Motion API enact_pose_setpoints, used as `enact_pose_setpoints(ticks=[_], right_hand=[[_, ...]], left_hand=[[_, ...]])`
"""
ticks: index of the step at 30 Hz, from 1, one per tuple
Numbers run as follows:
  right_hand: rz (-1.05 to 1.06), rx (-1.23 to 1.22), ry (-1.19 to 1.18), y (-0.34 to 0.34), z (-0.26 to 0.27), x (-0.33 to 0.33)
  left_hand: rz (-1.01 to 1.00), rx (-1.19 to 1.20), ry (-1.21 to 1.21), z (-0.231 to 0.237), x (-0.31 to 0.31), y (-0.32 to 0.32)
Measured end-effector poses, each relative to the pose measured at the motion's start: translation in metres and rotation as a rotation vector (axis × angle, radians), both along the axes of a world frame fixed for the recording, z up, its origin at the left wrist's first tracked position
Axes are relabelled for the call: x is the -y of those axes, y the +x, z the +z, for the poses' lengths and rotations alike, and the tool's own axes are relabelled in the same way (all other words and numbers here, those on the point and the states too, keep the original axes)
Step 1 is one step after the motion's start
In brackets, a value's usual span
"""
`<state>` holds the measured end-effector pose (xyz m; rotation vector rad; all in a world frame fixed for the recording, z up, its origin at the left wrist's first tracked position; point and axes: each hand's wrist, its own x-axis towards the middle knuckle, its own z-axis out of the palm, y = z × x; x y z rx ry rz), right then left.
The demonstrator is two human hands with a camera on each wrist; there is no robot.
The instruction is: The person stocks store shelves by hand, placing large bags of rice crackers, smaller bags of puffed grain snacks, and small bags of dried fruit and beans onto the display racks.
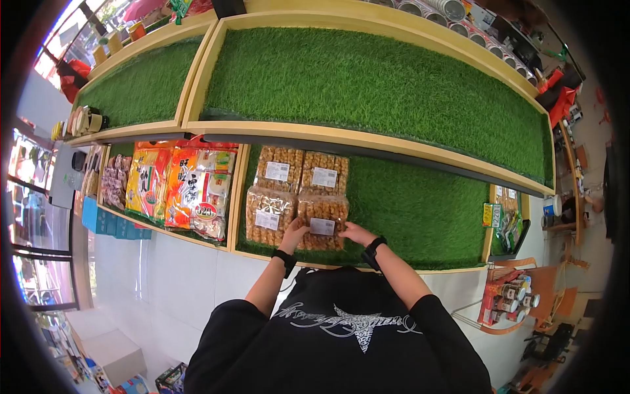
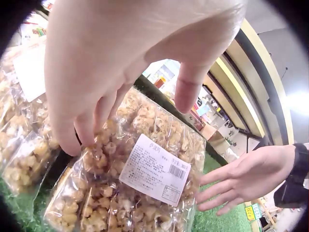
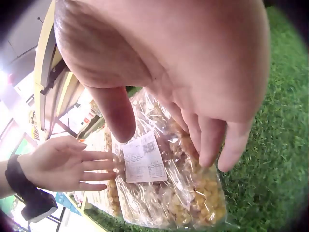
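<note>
Snack packs (image 1: 269, 205) number four, one between two hands (image 1: 294, 236).

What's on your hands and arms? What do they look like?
The left hand and right hand wear no gloves. The left wristband and right wristband are black, and the left one has a chunky dark block. The sleeves are short and black, on a black shirt with a pale star.
</note>
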<state>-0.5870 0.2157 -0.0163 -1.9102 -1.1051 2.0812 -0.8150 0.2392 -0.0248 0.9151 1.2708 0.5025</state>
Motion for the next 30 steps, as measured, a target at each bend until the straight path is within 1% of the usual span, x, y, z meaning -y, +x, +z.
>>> enact_pose_setpoints(ticks=[2,3,5,7,8,10,11,12,13,14,15,16,17,18,20,21,22,23,24,25,26,29,30], right_hand=[[0.018,0.022,0.005,0.001,-0.008,0.001],[0.023,-0.020,-0.023,0.001,-0.004,0.001],[0.017,-0.056,-0.044,0.002,-0.002,-0.001],[0.087,0.030,0.014,0.001,-0.014,0.001],[0.076,0.028,0.008,0.003,-0.021,0.002],[0.021,-0.097,0.025,0.003,-0.017,0.004],[0.008,-0.044,0.010,0.004,-0.015,0.006],[-0.007,-0.043,0.011,0.002,-0.006,0.007],[-0.010,-0.011,0.026,0.001,0.000,0.009],[-0.017,0.022,0.041,0.003,0.003,0.012],[-0.039,0.024,0.040,0.006,0.004,0.016],[-0.059,0.028,0.084,0.010,0.004,0.021],[-0.084,0.034,0.128,0.014,0.005,0.028],[-0.120,0.040,0.130,0.021,0.007,0.034],[-0.131,0.085,0.238,0.038,0.016,0.049],[-0.169,0.097,0.245,0.048,0.027,0.058],[-0.229,0.167,0.328,0.059,0.042,0.068],[-0.284,0.239,0.408,0.071,0.056,0.081],[-0.313,0.254,0.417,0.084,0.065,0.094],[-0.422,0.327,0.471,0.098,0.072,0.110],[-0.532,0.399,0.523,0.111,0.080,0.127],[-0.757,0.552,0.535,0.143,0.112,0.179],[-0.819,0.578,0.551,0.154,0.110,0.199]], left_hand=[[0.005,0.027,-0.024,0.002,-0.001,-0.001],[-0.005,0.021,-0.032,-0.001,0.002,-0.004],[0.068,0.054,-0.008,-0.009,-0.001,-0.003],[0.052,0.061,-0.015,-0.021,-0.006,-0.005],[0.047,0.064,-0.027,-0.028,-0.005,-0.007],[0.021,0.031,-0.023,-0.040,-0.004,-0.011],[0.017,0.039,-0.031,-0.046,-0.004,-0.011],[0.013,0.053,-0.033,-0.050,-0.007,-0.008],[0.034,0.009,-0.034,-0.023,-0.006,-0.001],[0.016,0.012,-0.034,-0.025,-0.006,0.000],[0.037,-0.071,0.006,-0.029,-0.002,-0.002],[0.055,-0.154,0.049,-0.018,-0.002,0.002],[0.043,-0.163,0.073,-0.004,0.003,0.003],[0.030,-0.121,-0.021,0.027,0.003,0.010],[0.038,-0.136,0.011,0.039,0.008,0.015],[0.016,-0.139,0.036,0.035,0.012,0.012],[-0.004,-0.138,0.064,0.040,0.012,0.015],[-0.038,-0.114,0.037,0.047,0.016,0.019],[-0.070,-0.090,0.012,0.064,0.018,0.024],[-0.101,-0.032,0.060,0.057,0.019,0.028],[-0.127,-0.099,0.055,0.053,0.024,0.030],[-0.280,-0.098,0.102,0.067,0.030,0.057],[-0.330,-0.090,0.138,0.070,0.033,0.068]])
